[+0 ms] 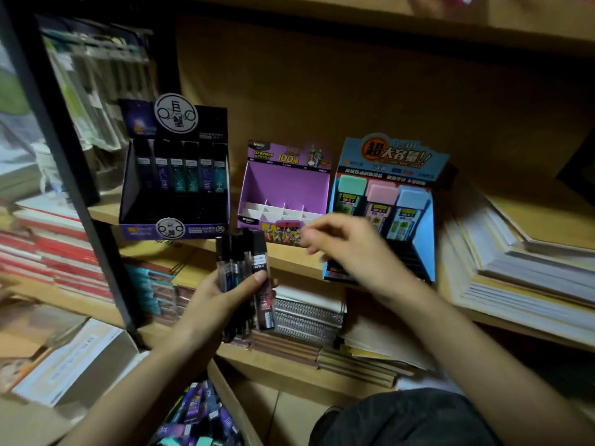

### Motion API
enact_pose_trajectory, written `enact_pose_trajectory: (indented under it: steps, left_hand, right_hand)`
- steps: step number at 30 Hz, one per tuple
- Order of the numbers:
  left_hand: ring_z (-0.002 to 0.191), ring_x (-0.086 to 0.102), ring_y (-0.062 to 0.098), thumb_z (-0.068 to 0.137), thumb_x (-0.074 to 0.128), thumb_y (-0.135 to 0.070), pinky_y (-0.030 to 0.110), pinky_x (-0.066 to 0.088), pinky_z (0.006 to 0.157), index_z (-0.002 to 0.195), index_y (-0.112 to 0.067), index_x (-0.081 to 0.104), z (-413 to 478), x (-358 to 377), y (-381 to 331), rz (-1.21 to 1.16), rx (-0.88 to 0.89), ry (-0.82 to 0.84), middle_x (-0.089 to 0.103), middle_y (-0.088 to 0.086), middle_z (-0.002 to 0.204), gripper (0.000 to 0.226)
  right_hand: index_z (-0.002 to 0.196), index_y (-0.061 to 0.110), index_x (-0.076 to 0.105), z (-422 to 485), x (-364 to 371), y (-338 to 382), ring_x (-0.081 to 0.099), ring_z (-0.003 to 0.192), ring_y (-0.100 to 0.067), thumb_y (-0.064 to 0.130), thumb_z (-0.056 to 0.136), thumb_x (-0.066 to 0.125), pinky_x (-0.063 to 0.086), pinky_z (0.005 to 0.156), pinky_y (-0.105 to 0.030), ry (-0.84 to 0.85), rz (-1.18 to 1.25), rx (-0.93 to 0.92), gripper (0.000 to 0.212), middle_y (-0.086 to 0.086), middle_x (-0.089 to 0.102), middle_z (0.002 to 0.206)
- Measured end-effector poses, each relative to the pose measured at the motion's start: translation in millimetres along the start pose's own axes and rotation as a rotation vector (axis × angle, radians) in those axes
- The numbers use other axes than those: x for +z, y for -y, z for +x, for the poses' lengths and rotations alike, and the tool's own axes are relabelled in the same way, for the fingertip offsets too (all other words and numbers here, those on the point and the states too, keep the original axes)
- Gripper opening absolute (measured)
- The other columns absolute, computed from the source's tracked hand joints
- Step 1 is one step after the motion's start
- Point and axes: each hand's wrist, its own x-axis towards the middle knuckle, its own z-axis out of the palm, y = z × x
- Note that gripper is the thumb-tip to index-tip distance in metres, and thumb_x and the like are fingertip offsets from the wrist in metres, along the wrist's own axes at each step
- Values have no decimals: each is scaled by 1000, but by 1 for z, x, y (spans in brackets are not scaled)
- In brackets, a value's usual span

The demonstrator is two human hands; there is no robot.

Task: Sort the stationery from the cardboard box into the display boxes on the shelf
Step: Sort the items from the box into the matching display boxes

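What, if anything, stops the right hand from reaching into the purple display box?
Probably nothing, so yes: the right hand hovers just in front of the purple display box, whose white dividers look empty.

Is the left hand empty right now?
No, the left hand grips a bunch of dark refill tubes, held upright in front of the shelf edge.

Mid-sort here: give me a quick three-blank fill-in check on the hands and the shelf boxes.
The ____ hand grips the bundle of dark cases.
The purple display box stands ____ the dark display box and the blue display box.
The blue display box's cases have green, pink and ____ caps.
Missing: left; between; blue.
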Motion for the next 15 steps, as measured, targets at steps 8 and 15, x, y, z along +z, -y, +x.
enact_pose_trajectory:
  steps: [8,15]
  left_hand:
    - [88,71,16,80,63,-30,21,55,63,109,-18,62,-2,-10,4,36,40,32,74,1,95,31]
    - [96,69,12,83,58,-31,28,53,76,112,-11,56,5,-50,-8,21,67,-63,73,1,103,35]
  right_hand:
    - [89,12,66,8,60,-3,62,78,-10,8,85,66,52,72,-25,97,273,156,5,-5,64,83]
    - [85,12,65,40,46,16,61,61,-6,1,79,69,49,54,-18,0,315,140,13,-2,66,77]
